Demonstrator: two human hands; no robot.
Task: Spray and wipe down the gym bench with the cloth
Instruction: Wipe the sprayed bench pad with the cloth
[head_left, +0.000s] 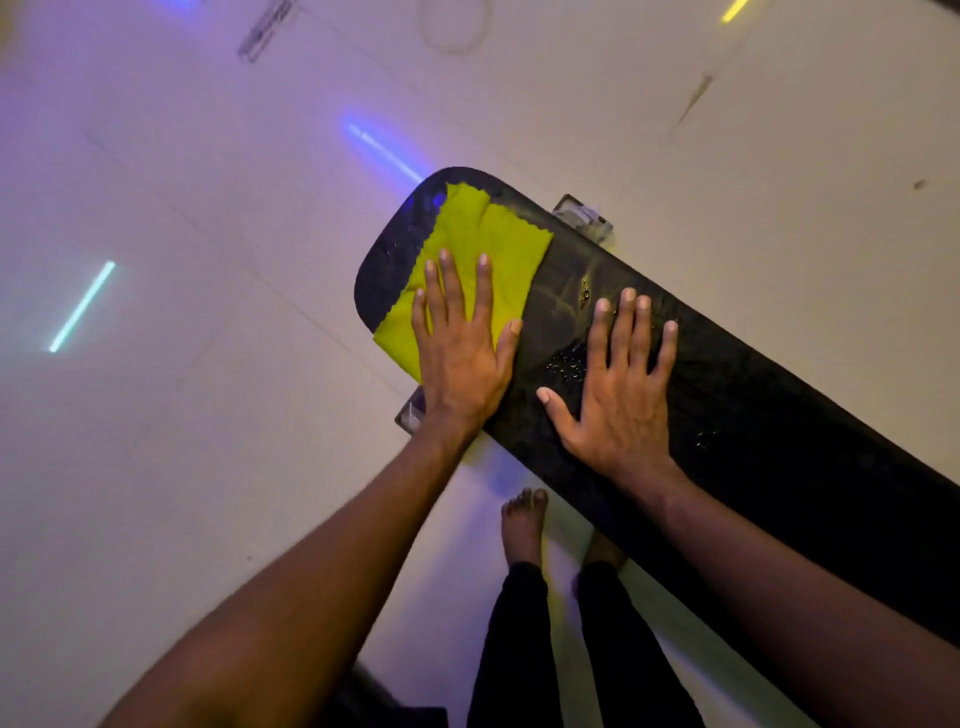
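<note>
Pale floor (208, 441) open round bench (753, 415); L hand (460, 358) flat on cloth (483, 249) nr end edge, R hand (621, 400) flat, no grip

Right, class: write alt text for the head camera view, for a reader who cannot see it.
A person's left hand presses a yellow-green cloth flat on the end of a black padded gym bench, while the right hand rests open on the pad beside spray droplets. Bare feet stand on the pale floor below.

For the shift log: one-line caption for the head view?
Left hand presses yellow cloth flat on black bench; right hand braces beside it.
</note>
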